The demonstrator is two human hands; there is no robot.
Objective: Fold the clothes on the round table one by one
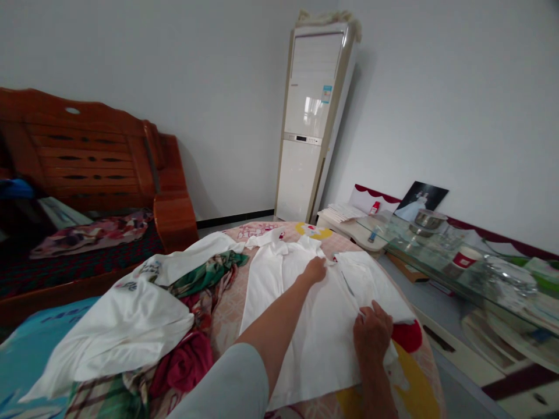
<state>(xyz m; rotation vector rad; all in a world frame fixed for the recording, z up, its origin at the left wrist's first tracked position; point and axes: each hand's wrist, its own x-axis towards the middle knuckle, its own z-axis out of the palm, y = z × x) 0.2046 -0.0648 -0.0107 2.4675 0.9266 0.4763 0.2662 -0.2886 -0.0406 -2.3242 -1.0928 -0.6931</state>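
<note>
A white shirt [305, 326] lies spread flat on the bed, collar toward the far end. My left hand [315, 269] reaches across it and pinches the cloth near the shoulder, just below the collar. My right hand [372, 333] grips the shirt's right edge where the sleeve [371, 285] folds over the body. Both hands are closed on the fabric.
A heap of mixed clothes [144, 326] lies to the left on the bed. A wooden sofa [91, 174] stands at the left wall, a tall white air conditioner [312, 122] in the corner, and a glass table [458, 267] with bowls and cups to the right.
</note>
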